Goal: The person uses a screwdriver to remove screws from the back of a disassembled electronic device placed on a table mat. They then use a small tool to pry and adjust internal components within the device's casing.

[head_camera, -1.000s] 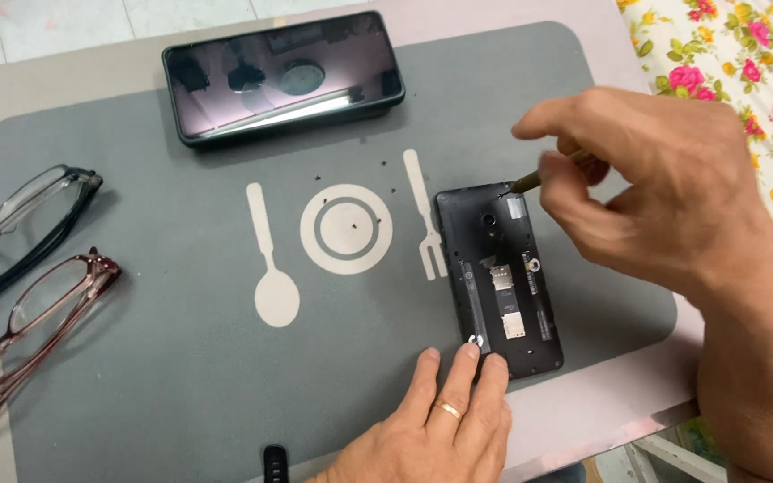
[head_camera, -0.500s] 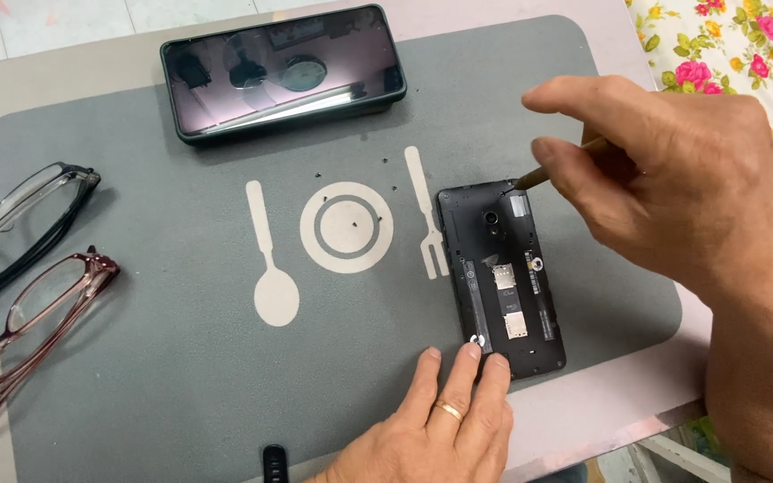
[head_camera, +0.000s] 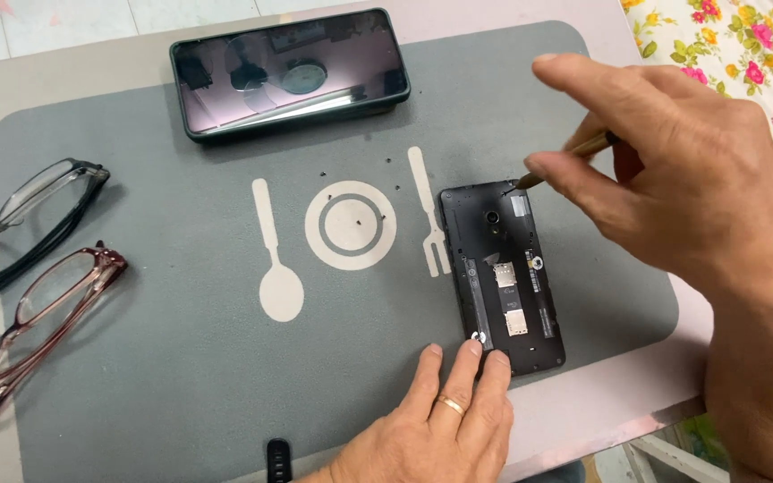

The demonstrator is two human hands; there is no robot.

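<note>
Head camera looks down on a grey placemat (head_camera: pixel 136 376) where an opened phone (head_camera: pixel 503 277), its back cover off and the inner black frame and card slots showing, lies lengthwise near the right edge. The right hand (head_camera: pixel 673 197) pinches a thin screwdriver (head_camera: pixel 574 154) between thumb and fingers, closed tight on the shaft, with the tip set at the top right corner of the phone. The left hand (head_camera: pixel 445 429) holds nothing; its fingers are stretched flat and press down on the bottom edge of the phone, pinning it to the mat.

Tiny dark screws (head_camera: pixel 357 220) lie loose around the printed plate ring (a few above it, a couple inside), near the printed fork and spoon. To do this turn well, the tip should sit square in the screw head and the shaft stay close to upright, with light downward pressure so it does not slip and scar the frame. The pinning fingers should stay clear of the card slots.

A second phone (head_camera: pixel 288 72) in a dark case lies screen up at the far edge of the mat, and two pairs of glasses (head_camera: pixel 29 295) rest at the left
</note>
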